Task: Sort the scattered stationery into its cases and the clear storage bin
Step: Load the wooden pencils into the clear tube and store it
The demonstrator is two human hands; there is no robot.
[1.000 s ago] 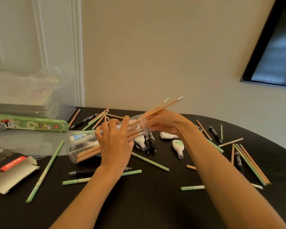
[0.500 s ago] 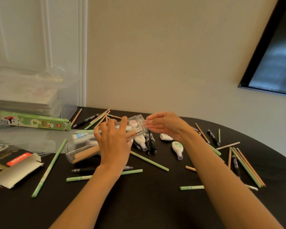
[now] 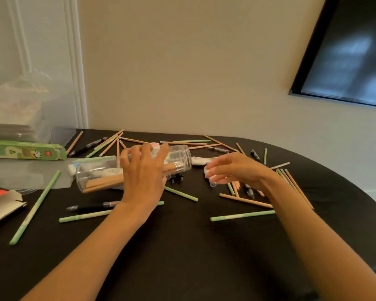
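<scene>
A clear plastic jar (image 3: 91, 174) lies on its side on the black table (image 3: 182, 246), mouth to the right, with wooden pencils and white items inside. My left hand (image 3: 143, 177) grips it around the middle from above. My right hand (image 3: 237, 170) is to the right of the jar's mouth, its fingers curled round a small white correction tape (image 3: 213, 184) on the table; the view there is blurred. Wooden pencils (image 3: 245, 200), green pencils (image 3: 241, 215) and black pens (image 3: 89, 207) lie scattered all around.
A clear storage bin (image 3: 59, 135) stands at the back left against the wall. A green pencil box (image 3: 26, 151) lies in front of it, near a clear plastic lid (image 3: 20, 177). An open black-and-red carton (image 3: 2, 205) is at the left edge. Another white correction tape (image 3: 199, 160) lies behind my right hand.
My right hand pushed the bundle of wooden pencils fully into the jar, let go, and moved right and down onto the correction tape. My left hand stayed on the jar.
</scene>
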